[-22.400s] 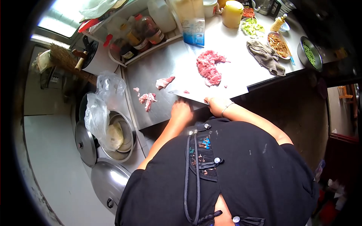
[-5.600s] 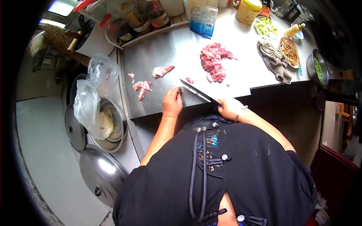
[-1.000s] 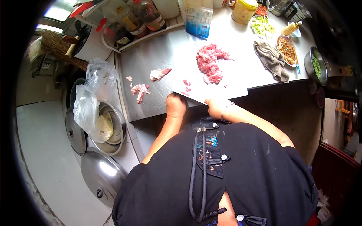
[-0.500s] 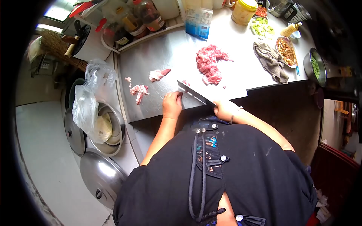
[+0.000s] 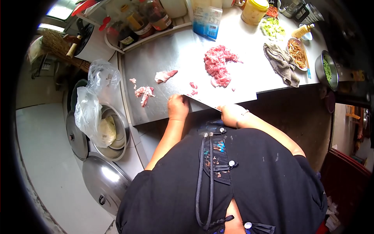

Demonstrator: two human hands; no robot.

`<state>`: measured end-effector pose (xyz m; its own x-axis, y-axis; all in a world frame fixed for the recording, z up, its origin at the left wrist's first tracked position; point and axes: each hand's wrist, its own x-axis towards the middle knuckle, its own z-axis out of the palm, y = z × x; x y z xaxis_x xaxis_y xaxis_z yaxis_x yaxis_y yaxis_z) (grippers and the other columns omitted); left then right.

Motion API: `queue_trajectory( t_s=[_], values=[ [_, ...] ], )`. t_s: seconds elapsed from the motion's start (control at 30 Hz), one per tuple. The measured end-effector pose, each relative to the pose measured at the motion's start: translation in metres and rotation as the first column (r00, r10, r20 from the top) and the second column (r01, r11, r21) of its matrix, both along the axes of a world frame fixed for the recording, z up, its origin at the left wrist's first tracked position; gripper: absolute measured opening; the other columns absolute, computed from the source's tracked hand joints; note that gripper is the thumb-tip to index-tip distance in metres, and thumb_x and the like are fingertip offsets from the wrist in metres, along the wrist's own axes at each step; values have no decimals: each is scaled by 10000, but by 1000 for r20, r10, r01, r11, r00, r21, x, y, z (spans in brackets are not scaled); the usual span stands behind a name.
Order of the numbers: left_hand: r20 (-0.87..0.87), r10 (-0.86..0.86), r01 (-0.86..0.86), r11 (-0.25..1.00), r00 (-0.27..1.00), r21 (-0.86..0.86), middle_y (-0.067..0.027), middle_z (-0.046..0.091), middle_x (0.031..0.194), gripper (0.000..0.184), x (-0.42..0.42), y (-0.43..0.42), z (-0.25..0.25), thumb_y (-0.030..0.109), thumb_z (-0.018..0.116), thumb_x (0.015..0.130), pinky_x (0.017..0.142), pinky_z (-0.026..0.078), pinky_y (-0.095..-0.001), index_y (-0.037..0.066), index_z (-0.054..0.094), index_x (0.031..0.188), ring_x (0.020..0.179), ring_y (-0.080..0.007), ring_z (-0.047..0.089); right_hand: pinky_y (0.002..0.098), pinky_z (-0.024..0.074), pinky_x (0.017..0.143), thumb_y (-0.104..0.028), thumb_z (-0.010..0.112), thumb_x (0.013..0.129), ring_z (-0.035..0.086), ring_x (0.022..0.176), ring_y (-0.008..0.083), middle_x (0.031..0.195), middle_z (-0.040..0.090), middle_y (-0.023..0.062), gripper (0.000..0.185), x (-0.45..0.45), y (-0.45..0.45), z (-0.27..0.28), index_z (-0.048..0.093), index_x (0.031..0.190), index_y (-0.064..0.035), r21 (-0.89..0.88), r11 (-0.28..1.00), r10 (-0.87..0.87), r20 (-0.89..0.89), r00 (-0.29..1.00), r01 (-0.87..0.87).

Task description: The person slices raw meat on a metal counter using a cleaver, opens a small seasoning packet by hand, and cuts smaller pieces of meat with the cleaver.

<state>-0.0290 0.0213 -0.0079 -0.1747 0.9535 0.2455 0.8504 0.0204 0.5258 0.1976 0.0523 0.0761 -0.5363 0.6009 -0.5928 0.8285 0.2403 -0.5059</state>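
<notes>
My right hand (image 5: 231,114) is closed on the handle of a knife (image 5: 200,102), whose blade slants up and left to my left hand. My left hand (image 5: 178,107) rests with bent fingers at the front edge of the steel surface (image 5: 156,111); what lies under its fingers is hidden. Small red meat bits (image 5: 193,85) lie just beyond the blade. Farther back is a large heap of sliced meat (image 5: 218,65). To the left sit a pale and red meat chunk (image 5: 165,76) and some fatty scraps (image 5: 145,94).
A grey cloth (image 5: 281,64), a plate of cooked food (image 5: 297,54), chopped greens (image 5: 272,28) and a metal bowl (image 5: 326,70) stand right. Bottles (image 5: 156,15) fill a rack behind. On the left are a plastic bag (image 5: 89,113), a basin (image 5: 124,146) and a lid (image 5: 105,179).
Since half a second ago the knife blade has tilted so that it shows only as a thin line beside my left hand. More small meat bits show beyond it. The heap lies as before.
</notes>
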Motion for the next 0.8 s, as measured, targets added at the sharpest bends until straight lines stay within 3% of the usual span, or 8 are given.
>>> queue_trajectory(
  t_s=[0.17,0.47,0.6,0.73,0.8],
  values=[
    [-35,-44,45,998,998,34,-145,601,742,63,5,1,-4,85,619,689,719,462,-415,22,617,696,735,-346,569,390,458,859,-58,467,767,603,957,344,981,629,225,372,-22,7,-4,591,1116,-29,45,999,28,54,998,-30],
    [-46,124,-125,992,991,-16,-137,606,751,50,-11,0,-5,103,631,719,705,461,-407,54,636,711,748,-334,569,399,464,839,-78,472,776,608,931,351,954,627,237,333,-1,3,-6,601,1077,-14,33,999,22,29,999,-23],
    [-47,147,-149,988,988,-30,-98,606,747,51,-17,-1,-6,137,667,728,715,457,-388,91,651,713,745,-305,565,421,474,797,-108,482,786,613,839,389,876,623,258,291,7,6,-16,595,1025,13,43,999,-13,-44,999,15],
    [-6,60,-60,997,998,52,-76,609,754,21,-17,-5,-6,123,666,727,720,457,-385,102,664,729,758,-290,567,442,468,765,-106,476,782,603,810,415,842,606,278,253,6,5,-9,588,968,25,43,996,-73,-126,989,78],
    [5,32,-32,998,999,61,-70,612,758,15,-14,-6,-2,118,663,729,721,457,-385,105,668,735,763,-286,568,420,482,783,-97,477,781,619,845,376,865,626,253,267,3,3,-8,613,977,22,67,998,-4,-151,988,14]
  ],
)
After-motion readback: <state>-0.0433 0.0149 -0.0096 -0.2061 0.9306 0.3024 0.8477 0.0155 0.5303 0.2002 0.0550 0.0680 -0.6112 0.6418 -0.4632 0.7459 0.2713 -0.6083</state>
